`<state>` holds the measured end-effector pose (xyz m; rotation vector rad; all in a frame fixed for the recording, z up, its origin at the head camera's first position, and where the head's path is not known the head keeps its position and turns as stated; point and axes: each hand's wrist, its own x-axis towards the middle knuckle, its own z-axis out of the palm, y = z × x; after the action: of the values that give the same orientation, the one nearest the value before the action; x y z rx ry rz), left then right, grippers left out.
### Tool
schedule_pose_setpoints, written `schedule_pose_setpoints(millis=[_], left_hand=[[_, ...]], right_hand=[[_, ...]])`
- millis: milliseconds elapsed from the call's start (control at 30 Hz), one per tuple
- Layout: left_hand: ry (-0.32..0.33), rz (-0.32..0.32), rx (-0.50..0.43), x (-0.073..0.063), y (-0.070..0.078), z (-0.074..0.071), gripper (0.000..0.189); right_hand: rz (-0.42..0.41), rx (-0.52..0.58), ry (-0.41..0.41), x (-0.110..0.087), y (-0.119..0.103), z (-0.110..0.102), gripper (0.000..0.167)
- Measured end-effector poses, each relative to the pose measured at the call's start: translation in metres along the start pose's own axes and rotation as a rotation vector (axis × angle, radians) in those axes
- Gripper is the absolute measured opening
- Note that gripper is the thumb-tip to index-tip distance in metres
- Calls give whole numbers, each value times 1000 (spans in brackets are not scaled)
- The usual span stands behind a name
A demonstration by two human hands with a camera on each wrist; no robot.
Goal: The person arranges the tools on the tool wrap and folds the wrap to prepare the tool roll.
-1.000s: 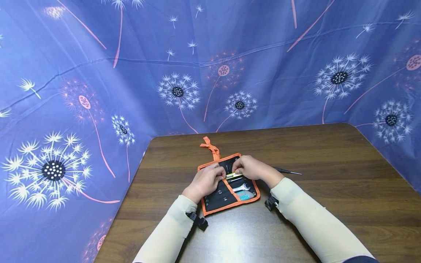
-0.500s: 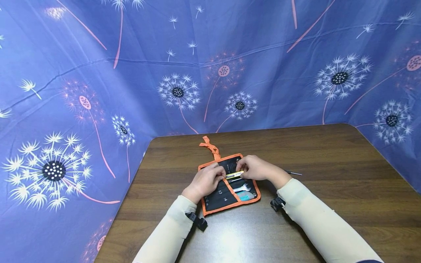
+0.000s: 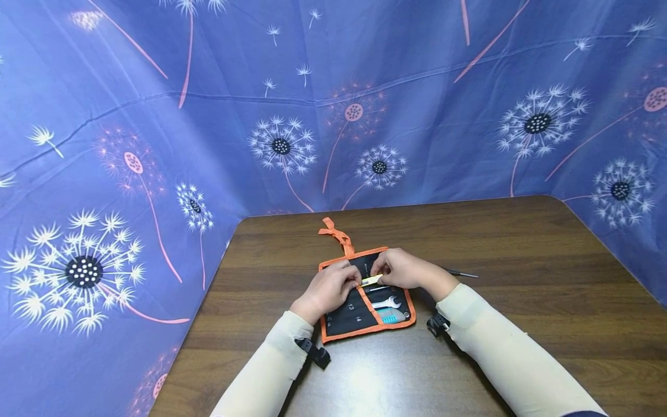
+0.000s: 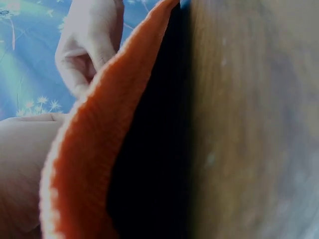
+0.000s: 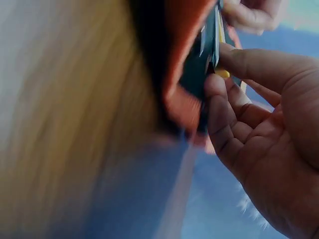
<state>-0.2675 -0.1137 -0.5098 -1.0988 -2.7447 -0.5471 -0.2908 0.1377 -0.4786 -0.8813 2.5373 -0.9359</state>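
Observation:
A black tool pouch (image 3: 344, 318) with orange trim lies unrolled on the table in the head view. My left hand (image 3: 327, 288) pinches its pocket edge near the orange middle seam. Between the fingertips of my right hand (image 3: 403, 270) is one end of a slim yellow tool (image 3: 371, 280), which lies across the upper part of the pouch; its exact kind is not clear. Below it, a wrench (image 3: 387, 303) and a teal-and-grey tool (image 3: 392, 315) sit in the pockets. The right wrist view shows thumb and fingers meeting at the yellow end (image 5: 223, 73).
An orange tie strap (image 3: 337, 236) stretches from the pouch's far edge. To the right, a dark screwdriver (image 3: 461, 273) lies on the wooden table (image 3: 521, 324), partly behind my right wrist. A blue dandelion-print cloth (image 3: 443, 127) hangs behind the table.
My right hand has moved right along the yellow tool to its end, then slightly back left. The pouch has shifted a little rightward and toward me. My left hand has barely moved.

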Motion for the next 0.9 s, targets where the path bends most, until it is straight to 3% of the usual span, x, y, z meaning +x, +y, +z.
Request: schedule_pose_setpoints(millis=[533, 900], left_hand=[[-20, -21, -4, -1, 2, 0, 9], [-11, -20, -12, 0, 2, 1, 10]], right_hand=[[7, 7, -27, 5, -7, 9, 19], [45, 16, 18, -2, 4, 2, 9]])
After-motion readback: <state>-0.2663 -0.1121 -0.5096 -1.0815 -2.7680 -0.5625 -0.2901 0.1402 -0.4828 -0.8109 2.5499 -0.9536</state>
